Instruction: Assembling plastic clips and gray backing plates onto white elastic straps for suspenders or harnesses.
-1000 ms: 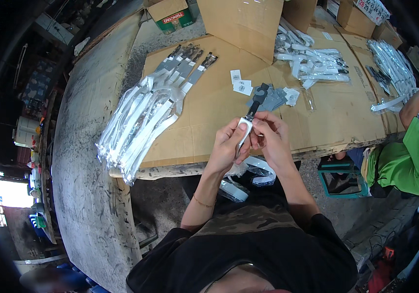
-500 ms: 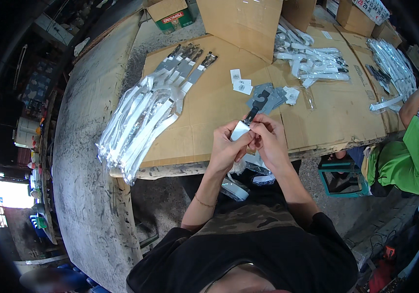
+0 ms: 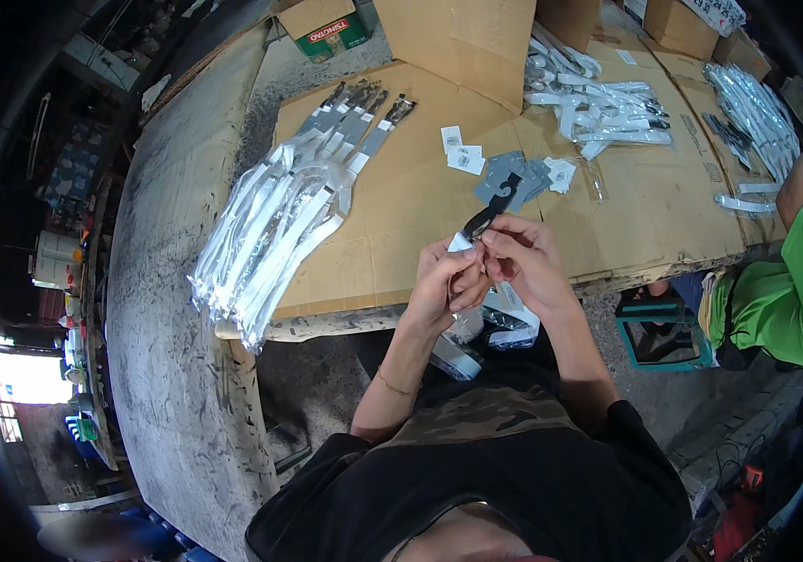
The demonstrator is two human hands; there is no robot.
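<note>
- The dark tool with a grey hang card (image 3: pixel 487 212) is being held up just over the near edge of the cardboard-covered table (image 3: pixel 401 234), in front of the person's chest, its card end pointing away toward the table.
- The left hand (image 3: pixel 441 281) is pinching its lower end, where a small white piece shows at the fingertips; the right hand (image 3: pixel 525 260) is closing thumb and fingers on the same end from the other side, so both hands are pressed together around it.
- This piece looks to be in mid-handling, not yet laid down with the others.
- A small heap of grey cards (image 3: pixel 525 176) and a few white labels (image 3: pixel 462 155) are lying just beyond the hands, seemingly waiting.
- To the left, a long fan of bagged pieces (image 3: pixel 275 225) is lying in a row, apparently finished stock, so a good share seems done.
- A few white bagged pieces (image 3: pixel 504 323) are resting in the lap area below the hands.
- At the far right another person in a green shirt (image 3: pixel 780 290) is working beside more bagged items (image 3: pixel 598 103).
</note>
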